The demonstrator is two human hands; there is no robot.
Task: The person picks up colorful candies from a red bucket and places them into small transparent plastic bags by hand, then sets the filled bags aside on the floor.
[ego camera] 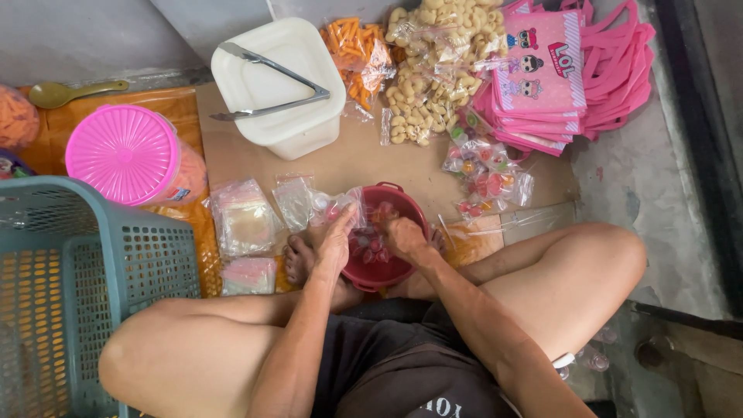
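Observation:
A red plastic bowl [405,203] of small red and pink wrapped sweets sits on the floor between my crossed legs. My left hand [334,236] holds a small clear plastic bag [347,203] at the bowl's left rim. My right hand [404,234] is inside the bowl, its fingers closed over some of the sweets. Flat stacks of empty clear bags [244,220] lie just left of the bowl.
A grey-blue mesh basket [85,286] stands at the left. Behind it is a pink-lidded tub [124,153]. A white lidded bucket [271,85] carries metal tongs [267,81]. Bagged orange and pale puffed snacks [426,70], filled sweet bags [487,174] and pink tote bags [557,77] lie at the back.

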